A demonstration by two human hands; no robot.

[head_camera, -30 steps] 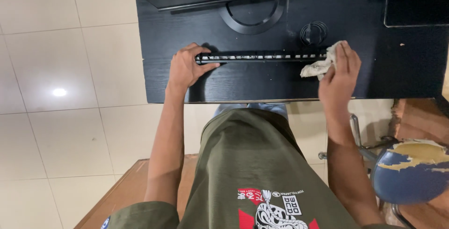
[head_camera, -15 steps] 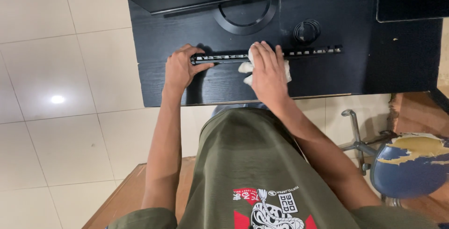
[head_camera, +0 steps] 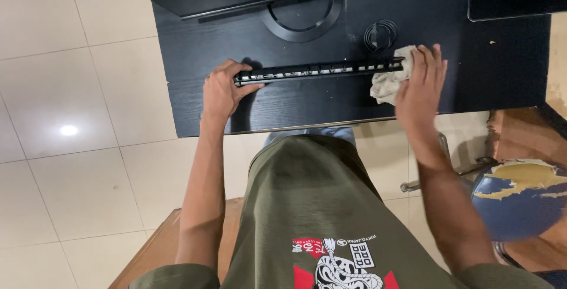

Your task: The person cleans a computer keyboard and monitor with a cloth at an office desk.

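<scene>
Room: pale tiled floor (head_camera: 71,118), with a black wooden desk (head_camera: 283,100) against it.
Near: a person in an olive T-shirt (head_camera: 307,206) sits at the desk edge; a worn blue stool seat (head_camera: 520,197) is at their right.
Left hand (head_camera: 221,91): fingers curled around the left end of a black keyboard (head_camera: 319,69) tipped up on its edge.
Right hand (head_camera: 420,85): fingers spread flat, pressing a crumpled white cloth (head_camera: 388,82) against the keyboard's right end.
Farther: a coiled black cable (head_camera: 379,34) and a curved monitor stand (head_camera: 302,20).
</scene>
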